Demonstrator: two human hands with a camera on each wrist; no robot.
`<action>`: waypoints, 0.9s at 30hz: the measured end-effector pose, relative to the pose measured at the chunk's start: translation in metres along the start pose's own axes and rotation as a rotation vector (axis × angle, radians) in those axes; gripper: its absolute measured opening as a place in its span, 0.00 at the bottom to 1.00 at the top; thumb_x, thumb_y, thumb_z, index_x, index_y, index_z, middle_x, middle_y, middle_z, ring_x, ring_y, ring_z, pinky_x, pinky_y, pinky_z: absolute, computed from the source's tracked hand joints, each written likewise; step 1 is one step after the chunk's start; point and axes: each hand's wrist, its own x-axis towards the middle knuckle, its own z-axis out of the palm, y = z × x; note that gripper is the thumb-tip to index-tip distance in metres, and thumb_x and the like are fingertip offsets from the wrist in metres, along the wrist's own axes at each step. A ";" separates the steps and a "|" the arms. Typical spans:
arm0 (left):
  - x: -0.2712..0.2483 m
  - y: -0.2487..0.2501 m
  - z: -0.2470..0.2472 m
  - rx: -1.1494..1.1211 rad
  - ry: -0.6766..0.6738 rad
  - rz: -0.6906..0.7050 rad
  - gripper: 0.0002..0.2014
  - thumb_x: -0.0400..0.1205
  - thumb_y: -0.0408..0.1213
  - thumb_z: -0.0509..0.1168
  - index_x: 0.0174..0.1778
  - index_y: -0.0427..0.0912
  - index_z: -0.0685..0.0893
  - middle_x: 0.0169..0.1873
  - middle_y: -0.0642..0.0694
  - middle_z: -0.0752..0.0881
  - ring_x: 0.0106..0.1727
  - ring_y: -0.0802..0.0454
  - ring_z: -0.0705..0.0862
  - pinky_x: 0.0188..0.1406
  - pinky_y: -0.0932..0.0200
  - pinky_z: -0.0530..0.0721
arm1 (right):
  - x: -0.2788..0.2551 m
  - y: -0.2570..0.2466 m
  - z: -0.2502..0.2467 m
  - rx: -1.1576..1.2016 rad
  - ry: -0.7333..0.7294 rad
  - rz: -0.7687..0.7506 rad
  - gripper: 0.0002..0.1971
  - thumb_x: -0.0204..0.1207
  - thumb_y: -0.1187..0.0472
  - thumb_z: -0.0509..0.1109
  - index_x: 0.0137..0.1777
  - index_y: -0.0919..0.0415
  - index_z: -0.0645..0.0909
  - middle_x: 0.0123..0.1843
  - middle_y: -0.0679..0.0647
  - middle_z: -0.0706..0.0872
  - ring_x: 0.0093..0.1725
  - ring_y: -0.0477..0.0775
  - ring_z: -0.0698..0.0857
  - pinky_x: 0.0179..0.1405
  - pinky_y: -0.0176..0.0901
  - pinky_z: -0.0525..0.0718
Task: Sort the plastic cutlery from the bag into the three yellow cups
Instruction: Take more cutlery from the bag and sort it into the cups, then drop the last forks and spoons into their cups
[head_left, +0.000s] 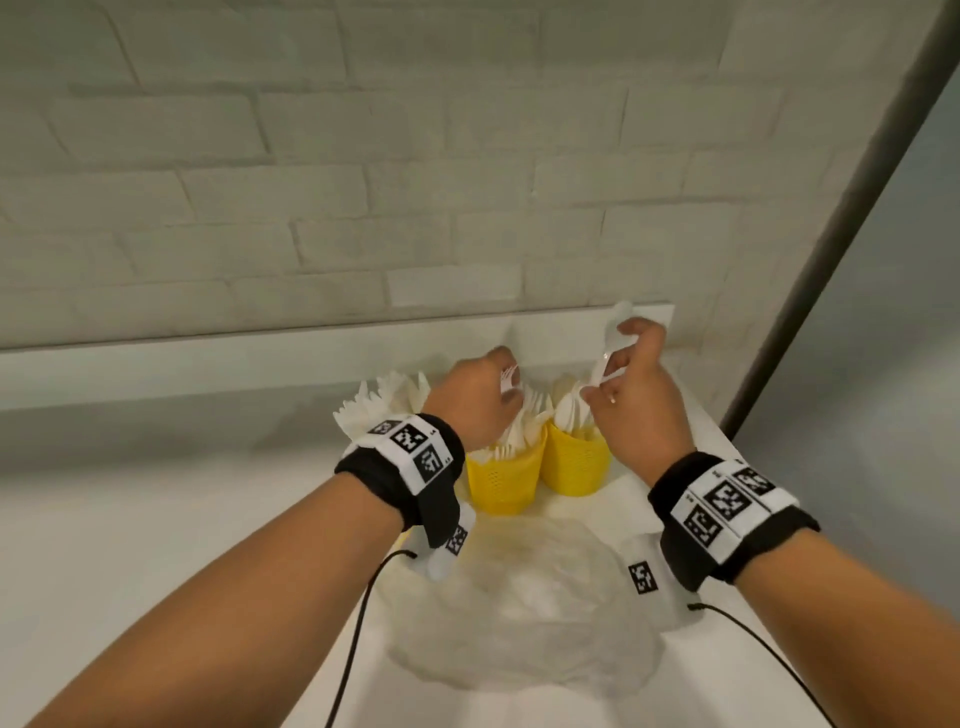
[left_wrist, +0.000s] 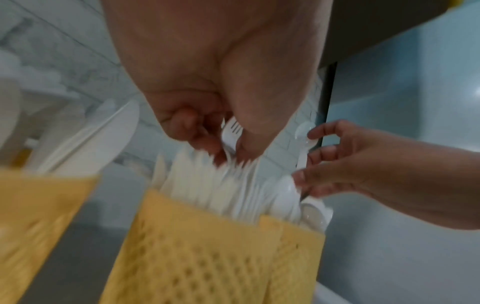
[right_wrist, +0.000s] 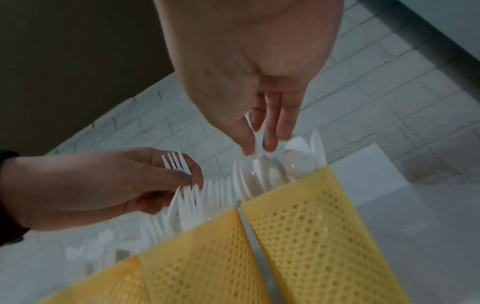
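Observation:
My left hand (head_left: 483, 400) pinches a white plastic fork (left_wrist: 232, 131) over the middle yellow cup (head_left: 501, 480), which is full of forks. My right hand (head_left: 631, 384) pinches a clear plastic spoon (head_left: 608, 353) by its handle above the right yellow cup (head_left: 574, 465), which holds spoons. In the right wrist view the spoon handle (right_wrist: 255, 148) points down into that cup (right_wrist: 319, 236). The left yellow cup (left_wrist: 33, 216) holds knives (head_left: 379, 402); my left wrist hides it in the head view. The crumpled clear bag (head_left: 524, 603) lies on the table in front of the cups.
The cups stand close together on a white table (head_left: 156, 519) near a white brick wall (head_left: 363, 182). A low white ledge (head_left: 260, 353) runs behind them. A dark post (head_left: 857, 208) rises at the right. Cables (head_left: 358, 623) hang from both wristbands.

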 end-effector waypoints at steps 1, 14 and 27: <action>0.000 -0.003 0.005 0.037 0.014 0.002 0.09 0.83 0.41 0.63 0.50 0.38 0.81 0.43 0.37 0.86 0.44 0.37 0.85 0.38 0.54 0.79 | -0.002 0.006 0.005 -0.084 -0.009 -0.034 0.28 0.72 0.66 0.73 0.68 0.54 0.63 0.47 0.53 0.83 0.45 0.61 0.86 0.47 0.53 0.83; -0.006 -0.003 0.013 0.419 -0.104 0.008 0.30 0.80 0.70 0.46 0.28 0.48 0.75 0.35 0.48 0.73 0.51 0.43 0.77 0.55 0.48 0.78 | -0.036 0.030 0.010 -0.674 -0.034 -0.325 0.19 0.75 0.42 0.59 0.40 0.49 0.90 0.43 0.48 0.89 0.59 0.60 0.80 0.63 0.54 0.62; -0.035 0.017 -0.028 0.133 0.013 -0.078 0.25 0.80 0.61 0.63 0.64 0.47 0.81 0.52 0.49 0.85 0.58 0.47 0.78 0.56 0.55 0.75 | -0.047 0.003 -0.022 -0.255 -0.026 -0.221 0.06 0.73 0.51 0.71 0.41 0.49 0.89 0.53 0.47 0.84 0.58 0.53 0.78 0.61 0.48 0.69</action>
